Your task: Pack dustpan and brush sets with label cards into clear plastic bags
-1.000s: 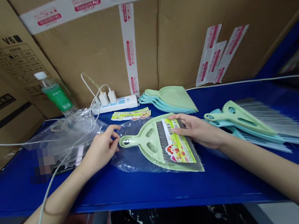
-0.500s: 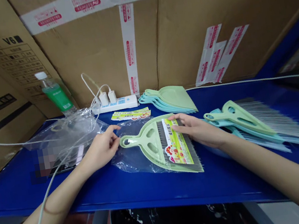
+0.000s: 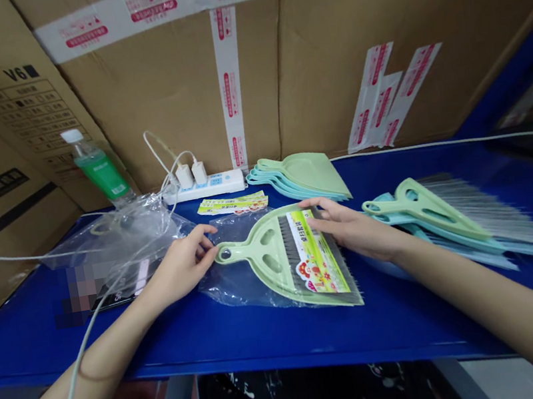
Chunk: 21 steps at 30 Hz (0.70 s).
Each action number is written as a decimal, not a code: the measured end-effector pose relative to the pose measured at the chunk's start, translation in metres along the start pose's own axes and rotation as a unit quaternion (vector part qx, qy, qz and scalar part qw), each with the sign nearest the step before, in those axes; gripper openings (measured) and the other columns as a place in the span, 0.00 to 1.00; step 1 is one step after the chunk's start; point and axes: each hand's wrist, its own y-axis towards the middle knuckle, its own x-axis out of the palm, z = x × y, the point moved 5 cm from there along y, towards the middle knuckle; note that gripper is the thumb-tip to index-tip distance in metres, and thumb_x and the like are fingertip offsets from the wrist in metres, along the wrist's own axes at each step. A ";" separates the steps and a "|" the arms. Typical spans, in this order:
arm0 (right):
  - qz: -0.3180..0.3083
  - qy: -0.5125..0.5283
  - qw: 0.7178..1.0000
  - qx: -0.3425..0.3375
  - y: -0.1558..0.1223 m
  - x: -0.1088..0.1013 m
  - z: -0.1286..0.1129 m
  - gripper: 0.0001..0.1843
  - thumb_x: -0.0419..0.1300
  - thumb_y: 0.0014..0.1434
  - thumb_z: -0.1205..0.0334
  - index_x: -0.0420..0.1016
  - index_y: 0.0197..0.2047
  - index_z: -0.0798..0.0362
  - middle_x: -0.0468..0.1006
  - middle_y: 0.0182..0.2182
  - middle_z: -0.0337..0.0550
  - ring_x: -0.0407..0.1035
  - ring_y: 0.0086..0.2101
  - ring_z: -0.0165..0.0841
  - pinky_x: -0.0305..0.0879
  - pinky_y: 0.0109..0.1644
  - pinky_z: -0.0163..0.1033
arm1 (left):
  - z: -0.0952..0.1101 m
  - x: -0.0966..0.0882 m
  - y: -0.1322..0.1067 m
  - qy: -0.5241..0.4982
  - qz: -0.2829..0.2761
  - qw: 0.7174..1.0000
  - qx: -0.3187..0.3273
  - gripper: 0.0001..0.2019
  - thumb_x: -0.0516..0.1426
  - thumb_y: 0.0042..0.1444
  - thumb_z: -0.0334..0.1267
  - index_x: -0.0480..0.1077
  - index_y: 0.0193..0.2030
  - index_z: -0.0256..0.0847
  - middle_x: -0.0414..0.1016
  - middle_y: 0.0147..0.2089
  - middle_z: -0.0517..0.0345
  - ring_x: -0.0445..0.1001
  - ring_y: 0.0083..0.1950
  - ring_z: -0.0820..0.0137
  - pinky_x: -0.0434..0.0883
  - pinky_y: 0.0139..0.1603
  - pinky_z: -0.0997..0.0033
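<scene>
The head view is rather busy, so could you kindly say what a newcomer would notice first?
Probably the pale green dustpan set with its colourful label, lying mid-table between the left hand and right hand. Next might come the pile of brushes on the right, then the bottle with a green wrapper at the back left.

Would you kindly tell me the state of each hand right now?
Left hand: loosely curled at the green dustpan handle; grip cannot be told.
Right hand: thumb and fingers at the label; grip cannot be told.
</scene>
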 end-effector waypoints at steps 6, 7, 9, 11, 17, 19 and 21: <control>0.014 -0.015 1.000 -0.010 0.001 0.000 0.000 0.18 0.55 0.59 0.53 0.58 0.51 0.45 0.76 0.40 0.42 0.71 0.43 0.38 0.68 0.46 0.44 | 0.002 0.000 0.001 0.016 -0.002 1.000 0.008 0.10 0.49 0.55 0.34 0.63 0.45 0.40 0.67 0.26 0.66 0.67 0.23 0.76 0.65 0.25 0.76; 0.018 -0.020 1.000 -0.013 0.001 0.000 0.000 0.18 0.54 0.59 0.53 0.59 0.51 0.45 0.75 0.40 0.42 0.72 0.43 0.38 0.68 0.47 0.45 | 0.003 0.000 0.001 0.021 0.001 1.000 0.010 0.10 0.49 0.55 0.34 0.63 0.45 0.40 0.67 0.26 0.66 0.67 0.23 0.76 0.65 0.25 0.76; 0.025 -0.024 0.999 -0.018 0.002 -0.002 0.002 0.16 0.54 0.59 0.54 0.60 0.50 0.46 0.74 0.38 0.41 0.72 0.43 0.38 0.68 0.48 0.46 | 0.003 -0.003 0.001 0.042 0.007 0.999 0.009 0.10 0.49 0.54 0.32 0.62 0.43 0.41 0.66 0.26 0.67 0.67 0.23 0.76 0.64 0.26 0.76; 0.031 -0.018 0.999 -0.018 0.003 -0.003 0.003 0.13 0.54 0.60 0.56 0.61 0.47 0.46 0.73 0.36 0.41 0.72 0.43 0.37 0.68 0.50 0.46 | 0.003 -0.006 0.001 0.078 0.019 0.997 0.001 0.09 0.49 0.53 0.30 0.62 0.41 0.41 0.66 0.25 0.67 0.67 0.22 0.76 0.64 0.26 0.76; 0.049 0.021 0.999 -0.002 0.004 -0.005 0.005 0.09 0.60 0.55 0.62 0.62 0.39 0.47 0.69 0.36 0.38 0.72 0.41 0.32 0.66 0.56 0.45 | 0.003 -0.016 -0.001 0.227 0.041 0.973 -0.031 0.06 0.49 0.53 0.28 0.63 0.33 0.42 0.69 0.26 0.63 0.67 0.23 0.72 0.63 0.28 0.73; 0.049 0.023 0.999 -0.004 0.004 -0.005 0.005 0.11 0.62 0.53 0.63 0.62 0.37 0.47 0.68 0.35 0.37 0.72 0.41 0.32 0.66 0.56 0.45 | 0.004 -0.018 -0.001 0.263 0.044 0.963 -0.031 0.06 0.48 0.53 0.29 0.64 0.32 0.42 0.71 0.28 0.60 0.69 0.26 0.69 0.64 0.30 0.71; 0.043 0.012 0.999 -0.011 0.004 -0.006 0.005 0.14 0.63 0.51 0.63 0.62 0.38 0.48 0.68 0.35 0.37 0.71 0.41 0.32 0.66 0.56 0.46 | 0.005 -0.018 -0.002 0.282 0.048 0.958 -0.020 0.07 0.47 0.55 0.30 0.65 0.32 0.41 0.72 0.32 0.56 0.72 0.30 0.67 0.67 0.32 0.69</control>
